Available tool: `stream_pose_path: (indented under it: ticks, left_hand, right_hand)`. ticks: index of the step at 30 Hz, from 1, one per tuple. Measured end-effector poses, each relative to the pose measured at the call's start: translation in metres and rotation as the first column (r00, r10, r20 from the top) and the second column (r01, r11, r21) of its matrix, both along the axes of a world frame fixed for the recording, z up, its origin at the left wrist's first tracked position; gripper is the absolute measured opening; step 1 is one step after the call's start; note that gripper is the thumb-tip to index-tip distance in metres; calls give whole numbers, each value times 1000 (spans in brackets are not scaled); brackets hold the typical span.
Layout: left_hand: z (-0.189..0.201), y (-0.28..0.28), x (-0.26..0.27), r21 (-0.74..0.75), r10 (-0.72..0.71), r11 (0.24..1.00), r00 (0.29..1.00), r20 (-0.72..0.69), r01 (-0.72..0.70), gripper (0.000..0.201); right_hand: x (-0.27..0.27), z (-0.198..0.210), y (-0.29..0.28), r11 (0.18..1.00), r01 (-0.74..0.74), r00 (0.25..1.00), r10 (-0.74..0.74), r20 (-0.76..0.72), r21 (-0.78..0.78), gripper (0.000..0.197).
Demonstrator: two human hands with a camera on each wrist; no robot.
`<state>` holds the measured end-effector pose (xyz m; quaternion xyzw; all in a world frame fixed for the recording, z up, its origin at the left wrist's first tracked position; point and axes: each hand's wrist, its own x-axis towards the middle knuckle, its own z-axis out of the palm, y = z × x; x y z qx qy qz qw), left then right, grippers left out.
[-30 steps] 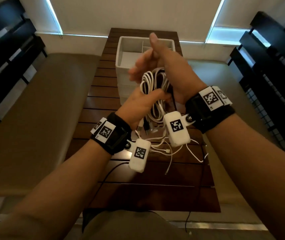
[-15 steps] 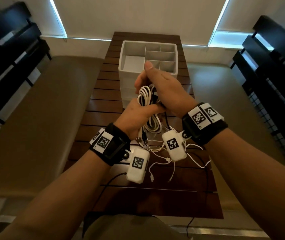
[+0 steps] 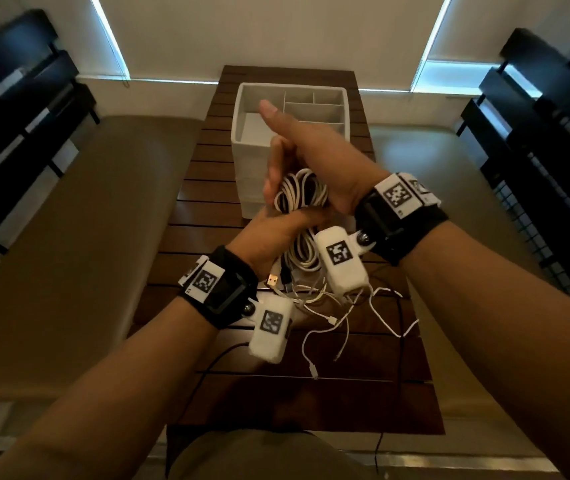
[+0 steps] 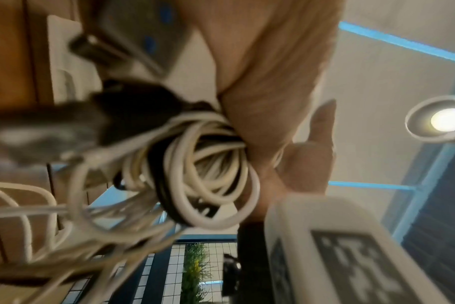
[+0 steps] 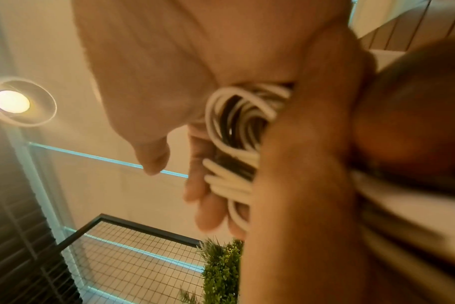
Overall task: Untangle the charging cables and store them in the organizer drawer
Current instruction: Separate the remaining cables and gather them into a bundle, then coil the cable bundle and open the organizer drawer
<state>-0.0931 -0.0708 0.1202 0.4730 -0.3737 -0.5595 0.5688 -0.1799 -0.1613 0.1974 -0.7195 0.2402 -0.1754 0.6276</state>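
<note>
The left hand [image 3: 269,233] grips the lower loops of a smooth coiled bundle of white and black round cables [image 3: 302,199], held above the dark slatted wooden worktop [image 3: 204,188]. The right hand [image 3: 314,157], fingers curled, clasps its top before the white ribbed compartmented organizer box [image 3: 252,168].

Organizer [image 3: 242,140] sits on table [image 3: 186,188], behind loose cables [image 3: 328,323].

The cables [image 3: 300,195], centre frame, are mostly white with a few black strands; one plug [image 3: 271,280] shows gold. The organizer [image 3: 242,140], upper centre, is white with pale grey dividers. The table [image 3: 186,209] is dark brown with slat lines. The wristbands [image 3: 397,223] are black, with black-and-white square-patterned tags. The benches [image 3: 69,220] at both sides are tan.
</note>
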Motion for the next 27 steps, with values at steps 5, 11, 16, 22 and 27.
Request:
stream_pose_path:
  ticks: [5,11,16,22,27]
  left_hand:
    - [7,-3,-3,-63,-9,998,989,145,18,32]
    - [10,-13,-10,-89,86,994,950,300,-62,29]
    - [4,-15,-22,-99,158,986,922,353,-132,23]
    - [-1,-18,-20,-96,132,989,959,250,-111,34]
    - [-4,-24,-35,-136,172,982,927,332,-134,40]
  right_hand:
    - [5,-7,6,984,174,975,-176,137,31,67]
    - [17,-9,4,932,359,917,-341,207,-56,64]
    - [16,-21,5,871,474,867,-435,242,-130,58]
    - [-2,-24,6,942,322,918,-288,271,-90,63]
    - [-4,-26,1,866,453,881,-398,258,-211,62]
